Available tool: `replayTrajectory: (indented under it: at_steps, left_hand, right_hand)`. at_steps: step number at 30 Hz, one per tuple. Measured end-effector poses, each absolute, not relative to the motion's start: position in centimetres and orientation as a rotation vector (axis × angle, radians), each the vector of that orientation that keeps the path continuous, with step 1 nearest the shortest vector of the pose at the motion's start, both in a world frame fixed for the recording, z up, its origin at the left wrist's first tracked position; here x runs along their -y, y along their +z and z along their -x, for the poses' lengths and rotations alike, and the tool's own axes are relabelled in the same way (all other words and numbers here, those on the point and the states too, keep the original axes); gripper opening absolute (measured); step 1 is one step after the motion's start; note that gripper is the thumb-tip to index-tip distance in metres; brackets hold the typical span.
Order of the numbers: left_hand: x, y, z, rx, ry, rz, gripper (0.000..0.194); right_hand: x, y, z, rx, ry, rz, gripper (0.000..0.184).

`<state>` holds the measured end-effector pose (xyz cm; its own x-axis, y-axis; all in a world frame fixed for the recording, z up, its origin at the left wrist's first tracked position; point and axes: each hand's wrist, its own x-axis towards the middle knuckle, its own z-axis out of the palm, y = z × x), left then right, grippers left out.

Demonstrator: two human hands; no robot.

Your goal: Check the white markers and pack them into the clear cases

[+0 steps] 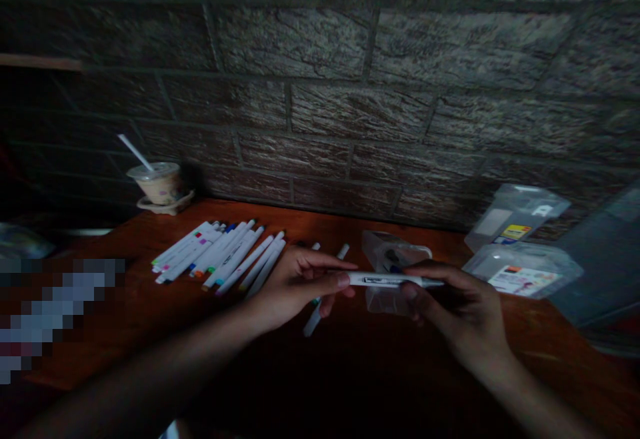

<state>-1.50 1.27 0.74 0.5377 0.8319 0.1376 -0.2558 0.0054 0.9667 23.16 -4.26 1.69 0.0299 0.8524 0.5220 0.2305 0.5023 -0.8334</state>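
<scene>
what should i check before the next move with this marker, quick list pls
1. Marker gripped at both ends: ok, left hand and right hand hold it.
2. Marker level: ok, roughly.
3. Space below free: not ok, a loose marker shows beneath the left hand.
4. Drink cup upright: ok.
5. Clear box contents: cannot tell, partly hidden.

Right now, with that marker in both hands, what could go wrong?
1. The white cylindrical marker with black print could slip: the left hand and right hand seem to hold it only near its ends.
2. The left hand, right beside the loose white markers with coloured ends, might set some rolling.
</scene>
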Motion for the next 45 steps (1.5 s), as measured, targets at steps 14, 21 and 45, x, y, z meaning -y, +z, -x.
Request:
replayTrajectory:
  at_steps: [14, 21, 45]
  left_hand:
    - [-1.20, 1.19, 1.73, -0.311, 0.876, -1.102, 0.030]
    - [-1.32, 0.99, 1.97, -0.248, 0.845, -1.114, 0.032]
    - [-1.65, 1.12, 2.16, -0.128, 0.763, -1.078, 0.036]
  right_hand:
    - [4.00, 1.32, -23.50, 1.412, 0.840, 0.914, 0.012]
    - [4.14, 1.32, -23.58, 1.376, 0.908, 0.906, 0.012]
    - [4.02, 1.32, -23.25, 1.256, 1.068, 0.879, 0.015]
